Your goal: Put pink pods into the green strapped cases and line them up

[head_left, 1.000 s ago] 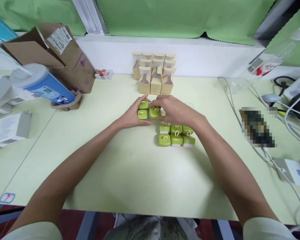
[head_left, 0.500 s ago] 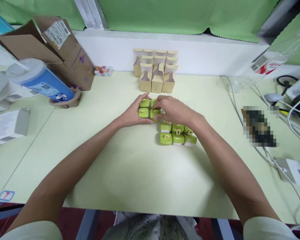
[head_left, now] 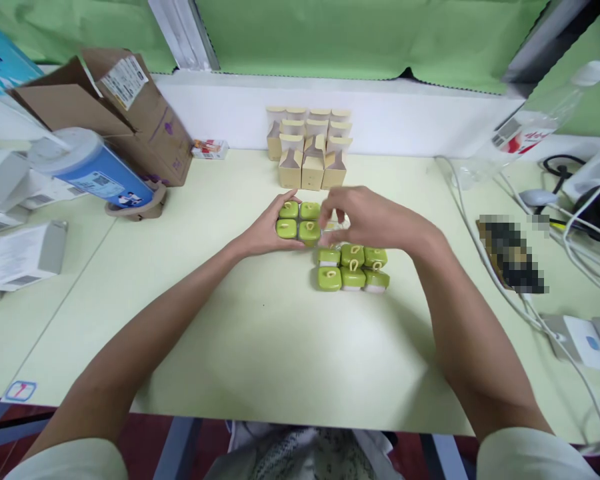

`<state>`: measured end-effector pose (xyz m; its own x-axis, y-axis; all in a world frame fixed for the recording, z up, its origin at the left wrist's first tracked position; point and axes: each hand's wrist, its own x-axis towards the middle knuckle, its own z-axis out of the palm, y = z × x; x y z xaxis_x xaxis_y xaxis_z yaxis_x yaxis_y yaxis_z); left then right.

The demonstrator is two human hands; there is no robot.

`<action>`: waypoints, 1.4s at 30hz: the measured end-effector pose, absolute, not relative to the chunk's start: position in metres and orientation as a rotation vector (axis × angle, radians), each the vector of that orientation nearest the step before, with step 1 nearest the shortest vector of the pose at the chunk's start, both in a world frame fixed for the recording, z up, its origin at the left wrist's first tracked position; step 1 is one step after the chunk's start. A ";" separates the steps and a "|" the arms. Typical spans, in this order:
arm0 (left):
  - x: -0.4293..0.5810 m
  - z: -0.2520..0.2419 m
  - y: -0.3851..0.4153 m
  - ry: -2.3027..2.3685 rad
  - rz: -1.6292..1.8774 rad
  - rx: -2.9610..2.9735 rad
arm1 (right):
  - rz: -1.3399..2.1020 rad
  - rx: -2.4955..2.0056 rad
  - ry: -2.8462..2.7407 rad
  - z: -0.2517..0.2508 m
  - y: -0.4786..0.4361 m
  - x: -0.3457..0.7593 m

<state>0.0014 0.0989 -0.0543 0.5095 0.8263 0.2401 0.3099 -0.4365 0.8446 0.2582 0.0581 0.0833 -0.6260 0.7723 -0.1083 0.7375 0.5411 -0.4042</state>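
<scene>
My left hand point(head_left: 273, 230) is wrapped round the left side of a block of small square green-lidded containers point(head_left: 287, 229), set in two rows with pale loops on top. Just right of this block hovers my right hand point(head_left: 353, 213), its bent fingers apart and nothing visible between them. Under and behind those fingers, clear plastic point(head_left: 339, 225) shows in part. Nearer to me stands a second group of green-lidded containers point(head_left: 353, 279), also in two rows, with white lower parts.
Several open tan cardboard boxes point(head_left: 313, 175) stand at the back wall. On the left are a big brown carton point(head_left: 155, 133), a blue cup point(head_left: 107, 177) and white boxes point(head_left: 40, 253). A plastic bottle point(head_left: 525, 137), white cables point(head_left: 463, 200) and a blurred-out object point(head_left: 513, 257) lie right.
My right hand has lifted off the right-hand containers of the block and shifted right, uncovering their lids. My left hand keeps its hold. The view has tilted slightly.
</scene>
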 end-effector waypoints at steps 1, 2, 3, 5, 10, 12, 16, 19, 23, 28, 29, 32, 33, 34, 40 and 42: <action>0.001 -0.054 0.099 0.926 0.846 1.984 | 0.702 -1.388 -2.771 0.088 0.051 0.257; 0.001 -0.054 0.099 0.924 0.839 1.986 | 0.753 -1.477 -2.867 0.092 0.044 0.253; 0.000 -0.053 0.099 0.924 0.832 1.991 | 0.777 -1.563 -2.959 0.094 0.036 0.248; 0.000 -0.052 0.098 0.928 0.825 2.007 | 0.731 -1.622 -3.103 0.096 0.024 0.237; 0.001 -0.051 0.098 0.929 0.825 2.001 | 0.867 -1.187 -2.940 0.100 0.030 0.244; 0.001 -0.052 0.098 0.921 0.828 1.984 | 1.055 -1.020 -2.663 0.102 0.046 0.259; 0.001 -0.052 0.098 0.926 0.844 1.983 | 1.254 -0.912 -1.943 0.091 0.082 0.284; 0.000 -0.053 0.098 0.932 0.836 1.983 | 1.181 -0.946 -1.805 0.070 0.102 0.295; -0.001 -0.052 0.098 0.949 0.822 1.979 | 1.052 -1.044 -2.017 0.045 0.119 0.302; 0.000 -0.052 0.098 0.950 0.827 1.994 | 0.856 -1.151 -2.119 0.030 0.125 0.299; 0.000 -0.052 0.098 0.949 0.827 1.999 | 0.831 -1.158 -2.132 0.028 0.126 0.297; 0.000 -0.052 0.099 0.953 0.827 2.013 | 0.776 -1.179 -2.174 0.026 0.125 0.294; 0.000 -0.052 0.099 0.954 0.825 2.017 | 0.763 -1.191 -2.184 0.026 0.124 0.293; 0.000 -0.052 0.099 0.956 0.822 2.020 | 0.751 -1.204 -2.193 0.026 0.123 0.292; 0.000 -0.052 0.098 0.961 0.815 2.008 | 0.738 -1.292 -2.269 0.028 0.117 0.289; 0.000 -0.052 0.098 0.958 0.820 2.007 | 0.747 -1.327 -2.273 0.025 0.118 0.289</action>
<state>-0.0001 0.0983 -0.0522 0.5140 0.8286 0.2218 0.3462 -0.4370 0.8302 0.2889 0.1177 0.0253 -0.4678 0.8808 0.0736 0.6655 0.4058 -0.6265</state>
